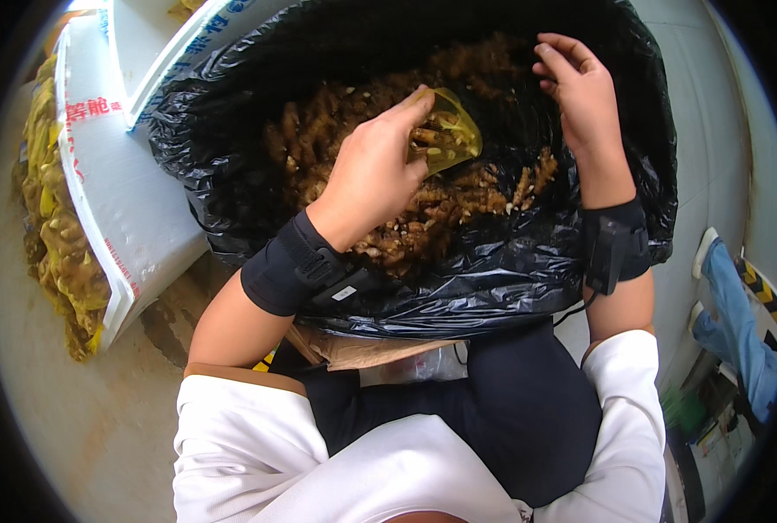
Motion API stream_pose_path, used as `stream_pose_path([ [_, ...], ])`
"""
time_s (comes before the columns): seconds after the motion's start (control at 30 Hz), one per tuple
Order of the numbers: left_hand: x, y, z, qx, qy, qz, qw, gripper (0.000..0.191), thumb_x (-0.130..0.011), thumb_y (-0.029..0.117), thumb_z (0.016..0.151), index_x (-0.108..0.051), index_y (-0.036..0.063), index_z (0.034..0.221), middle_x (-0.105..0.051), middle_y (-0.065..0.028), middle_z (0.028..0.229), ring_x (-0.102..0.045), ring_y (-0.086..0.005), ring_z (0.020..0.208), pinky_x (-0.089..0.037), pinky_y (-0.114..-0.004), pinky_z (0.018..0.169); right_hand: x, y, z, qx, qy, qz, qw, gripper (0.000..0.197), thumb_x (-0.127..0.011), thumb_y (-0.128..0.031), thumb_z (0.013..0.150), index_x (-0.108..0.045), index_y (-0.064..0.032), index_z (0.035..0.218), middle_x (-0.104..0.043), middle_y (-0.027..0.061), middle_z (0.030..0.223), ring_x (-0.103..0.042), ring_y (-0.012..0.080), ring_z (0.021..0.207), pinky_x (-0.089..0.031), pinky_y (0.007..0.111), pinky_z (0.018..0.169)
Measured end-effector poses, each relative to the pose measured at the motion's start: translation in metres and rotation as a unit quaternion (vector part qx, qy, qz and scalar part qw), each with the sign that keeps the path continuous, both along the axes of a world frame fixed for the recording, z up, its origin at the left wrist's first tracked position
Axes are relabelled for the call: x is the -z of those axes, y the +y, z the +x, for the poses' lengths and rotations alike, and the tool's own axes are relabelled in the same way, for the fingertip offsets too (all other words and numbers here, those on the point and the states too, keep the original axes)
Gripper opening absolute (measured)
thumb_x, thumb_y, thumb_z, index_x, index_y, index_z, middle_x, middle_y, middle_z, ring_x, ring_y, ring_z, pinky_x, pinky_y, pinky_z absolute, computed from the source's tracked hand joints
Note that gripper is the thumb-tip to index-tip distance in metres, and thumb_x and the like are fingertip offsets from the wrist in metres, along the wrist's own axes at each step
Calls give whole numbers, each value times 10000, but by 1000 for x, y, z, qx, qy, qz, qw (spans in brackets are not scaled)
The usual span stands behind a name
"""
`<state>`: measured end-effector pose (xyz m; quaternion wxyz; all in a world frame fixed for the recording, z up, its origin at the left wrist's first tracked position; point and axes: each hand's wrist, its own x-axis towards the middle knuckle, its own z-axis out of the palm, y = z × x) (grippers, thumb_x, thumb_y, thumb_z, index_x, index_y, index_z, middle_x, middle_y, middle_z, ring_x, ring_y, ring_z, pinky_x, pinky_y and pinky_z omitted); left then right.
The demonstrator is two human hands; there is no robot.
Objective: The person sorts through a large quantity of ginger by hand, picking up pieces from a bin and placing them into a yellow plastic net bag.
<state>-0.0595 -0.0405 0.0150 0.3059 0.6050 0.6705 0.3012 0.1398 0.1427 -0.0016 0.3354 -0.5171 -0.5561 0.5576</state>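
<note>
In the head view, my left hand (385, 160) grips a yellow mesh bag (450, 134) with pieces of ginger root inside it. The bag is held above a heap of brown ginger root (427, 229), which lies in a container lined with a black plastic bag (493, 274). My right hand (574, 82) is raised over the right side of the liner, to the right of the mesh bag. Its fingers are loosely curled, and nothing shows between them. The palm of my left hand and the lower part of the mesh bag's opening are partly hidden.
White foam boxes (140, 196) with printed writing stand at the left. Beside them are yellow mesh bags filled with ginger (65, 242). A brown cardboard flap (375, 350) juts out below the black liner. Another person's legs in blue trousers (735, 314) are at the far right.
</note>
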Motion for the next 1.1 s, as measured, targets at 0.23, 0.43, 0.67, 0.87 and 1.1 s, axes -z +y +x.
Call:
stream_pose_path([
  [0.23, -6, 3, 7, 20, -9, 7, 1000, 566, -624, -44, 729, -576, -26, 1293, -559, -221, 1412, -594, -418, 1187, -525, -445, 991, 90, 24, 46, -345, -471, -132, 801, 279, -751, -143, 869, -716, -14, 1113, -739, 116, 989, -659, 238, 802, -537, 367, 746],
  [0.43, 5, 5, 4, 5, 28, 33, 999, 480, -630, -25, 727, -619, -21, 1207, -626, -213, 1319, -650, -420, 1073, -554, -472, 917, 125, 0, 63, -463, -688, -192, 525, 470, -882, -158, 712, -714, 30, 1108, -729, 218, 1099, -703, 388, 1011, -579, 413, 859],
  [0.67, 2, 5, 7, 53, 81, 51, 994, 425, -594, -51, 834, -562, -45, 1258, -644, -151, 1178, -639, -231, 1063, -525, -315, 880, 104, -31, 66, -505, -729, 42, 460, 360, -659, -134, 897, -707, -125, 1253, -521, 131, 1472, -478, 318, 1356, -479, 416, 1041],
  [0.87, 12, -1, 15, 21, 72, 7, 997, 431, -682, 1, 752, -664, 25, 1182, -699, -170, 1166, -685, -365, 1029, -570, -446, 876, 116, -25, 83, -606, -678, 163, 383, 296, -622, -177, 909, -733, -166, 1183, -580, 96, 1376, -530, 274, 1285, -503, 397, 976],
  [1.1, 13, -3, 15, 19, 71, -1, 997, 487, -691, 2, 753, -656, 34, 1237, -701, -161, 1187, -690, -357, 1027, -580, -441, 877, 120, -27, 84, -611, -682, 122, 383, 291, -658, -264, 907, -740, -154, 1165, -586, 93, 1390, -532, 263, 1288, -492, 392, 971],
])
